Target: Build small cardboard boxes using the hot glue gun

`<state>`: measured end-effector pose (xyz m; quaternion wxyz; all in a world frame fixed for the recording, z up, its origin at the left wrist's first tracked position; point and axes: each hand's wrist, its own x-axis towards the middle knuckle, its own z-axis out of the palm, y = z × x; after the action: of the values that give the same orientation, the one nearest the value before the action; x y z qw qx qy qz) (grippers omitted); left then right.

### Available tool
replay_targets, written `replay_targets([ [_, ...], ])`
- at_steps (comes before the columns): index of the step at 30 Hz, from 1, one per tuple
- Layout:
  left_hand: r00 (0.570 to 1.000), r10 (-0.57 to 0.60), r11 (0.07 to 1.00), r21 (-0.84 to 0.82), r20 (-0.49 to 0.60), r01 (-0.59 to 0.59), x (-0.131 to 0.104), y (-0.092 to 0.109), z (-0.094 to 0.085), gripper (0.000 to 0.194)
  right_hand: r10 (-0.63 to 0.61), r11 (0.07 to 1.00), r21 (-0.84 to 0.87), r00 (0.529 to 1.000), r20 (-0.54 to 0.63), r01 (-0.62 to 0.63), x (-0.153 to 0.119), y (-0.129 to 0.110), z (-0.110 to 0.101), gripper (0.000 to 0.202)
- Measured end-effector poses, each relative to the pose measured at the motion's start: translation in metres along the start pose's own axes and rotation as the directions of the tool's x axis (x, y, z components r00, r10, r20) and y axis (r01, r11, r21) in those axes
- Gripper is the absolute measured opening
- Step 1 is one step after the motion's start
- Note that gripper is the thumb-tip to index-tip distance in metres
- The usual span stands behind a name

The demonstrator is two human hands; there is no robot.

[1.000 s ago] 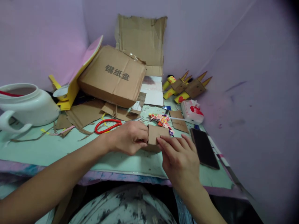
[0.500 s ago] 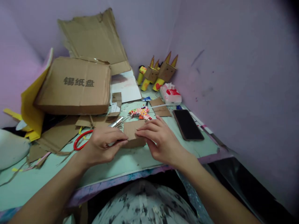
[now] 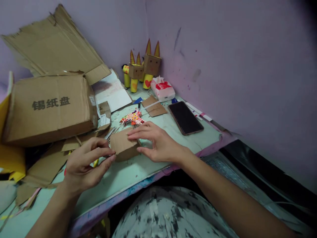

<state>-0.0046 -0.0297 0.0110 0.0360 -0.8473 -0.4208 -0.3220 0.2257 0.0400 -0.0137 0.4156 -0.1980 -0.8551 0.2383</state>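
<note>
A small cardboard box (image 3: 123,140) sits near the table's front edge, between my hands. My left hand (image 3: 86,163) is closed in a pinch right at the box's near left corner; whatever is between thumb and forefinger is too small to name. Over the box's top lie the fingertips of my right hand (image 3: 155,140), with its thumb at the right side, gripping it. Just behind the box is a colourful patterned glue gun (image 3: 131,117) with a pale glue stick (image 3: 151,105) at its rear. My left hand mostly hides the scissors, whose blades (image 3: 109,134) show beside the box.
A large carton (image 3: 49,109) and cardboard scraps (image 3: 47,162) crowd the left. A phone (image 3: 185,117) lies at right, a tissue pack (image 3: 162,89) behind it. Cardboard animal figures (image 3: 152,64) stand in the back corner, and a flat cardboard piece (image 3: 155,107) lies before them.
The view has swung right, so the table's things appear further left. My left fingertips have drawn slightly apart from the box's edge; my right hand stays on the box.
</note>
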Motion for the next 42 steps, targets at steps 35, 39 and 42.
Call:
replay_targets([
  [35,0.993,-0.017,0.998,-0.066,0.117,0.024,0.019,0.011,0.002,0.025,0.136,0.966,-0.253,0.942,0.307,-0.057,0.045,-0.03,0.001,0.047],
  [39,0.995,-0.046,0.988,-0.145,0.085,0.058,0.015,0.009,-0.003,0.027,0.301,0.91,-0.413,0.726,0.618,-0.025,0.082,-0.038,-0.005,0.038],
  [42,0.995,-0.096,0.986,-0.141,-0.026,0.091,0.009,0.004,-0.003,0.025,0.387,0.895,-0.439,0.621,0.682,-0.077,0.094,-0.04,-0.005,0.032],
])
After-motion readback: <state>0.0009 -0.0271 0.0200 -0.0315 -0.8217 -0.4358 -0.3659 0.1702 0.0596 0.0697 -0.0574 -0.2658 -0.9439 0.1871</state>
